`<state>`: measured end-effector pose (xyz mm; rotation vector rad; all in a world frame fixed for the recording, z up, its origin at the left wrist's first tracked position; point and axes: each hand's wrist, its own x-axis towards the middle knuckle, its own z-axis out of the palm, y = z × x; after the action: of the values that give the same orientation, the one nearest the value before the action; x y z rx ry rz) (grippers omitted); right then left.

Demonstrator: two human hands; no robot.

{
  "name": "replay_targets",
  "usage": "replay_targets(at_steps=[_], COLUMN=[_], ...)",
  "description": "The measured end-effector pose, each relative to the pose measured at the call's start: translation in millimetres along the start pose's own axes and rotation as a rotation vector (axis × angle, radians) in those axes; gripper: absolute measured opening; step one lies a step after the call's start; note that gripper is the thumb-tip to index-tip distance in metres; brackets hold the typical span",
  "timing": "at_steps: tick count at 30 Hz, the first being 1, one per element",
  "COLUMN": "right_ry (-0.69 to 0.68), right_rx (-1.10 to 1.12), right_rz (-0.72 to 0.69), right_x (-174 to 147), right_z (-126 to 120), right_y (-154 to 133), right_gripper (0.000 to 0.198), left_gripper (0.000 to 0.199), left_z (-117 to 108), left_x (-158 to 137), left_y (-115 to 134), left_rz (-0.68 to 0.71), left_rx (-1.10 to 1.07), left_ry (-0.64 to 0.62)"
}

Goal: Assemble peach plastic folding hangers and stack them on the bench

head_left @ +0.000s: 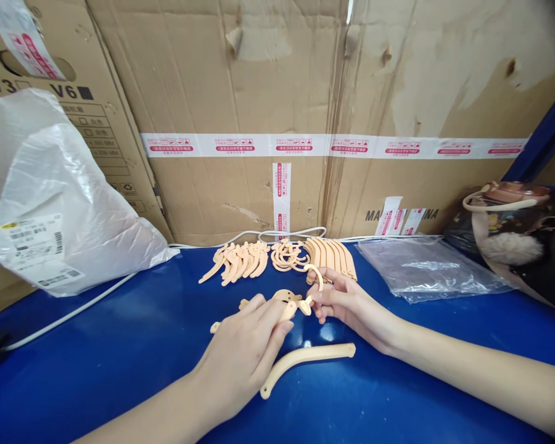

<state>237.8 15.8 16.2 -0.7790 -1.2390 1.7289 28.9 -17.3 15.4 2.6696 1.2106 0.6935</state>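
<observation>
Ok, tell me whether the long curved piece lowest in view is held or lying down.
Lying down: the long curved piece rests on the blue table, outside the grip of the left hand and right hand.

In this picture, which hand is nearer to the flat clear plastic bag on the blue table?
Right. The right hand is to the left of the clear plastic bag, apart from it; the left hand is farther left, beyond the right hand.
</observation>
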Motion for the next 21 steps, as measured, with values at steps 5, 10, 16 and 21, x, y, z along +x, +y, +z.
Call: replay_targets(at_steps=[5,10,16,21], right_ry=[-0.043,-0.069,-0.068,-0.057], right_rx=[-0.026,-0.015,0.006,0.004], right_rz=[0.015,0.022,0.031,0.037], right_x=[0.7,-0.1,-0.8,-0.6], right_z=[-1.4,-3.1,-2.8,-1.9], right_y=[0.7,1.8,0.7,-0.2], right_gripper=[0.042,0.04,0.037,0.037], left_gripper=[0.025,0.023,0.026,0.027], left_z=[-1.3,0.7,8.2,7.1], left_x=[0.8,0.9,1.1,1.3], left_y=[2.2,0.2,-2.8,-2.8], left_rz=[0.065,0.126,0.115,0.109], left_rx=[-0.017,-0.017,-0.06,-0.032], left_ry=[0.021,0.04,0.089,0.082])
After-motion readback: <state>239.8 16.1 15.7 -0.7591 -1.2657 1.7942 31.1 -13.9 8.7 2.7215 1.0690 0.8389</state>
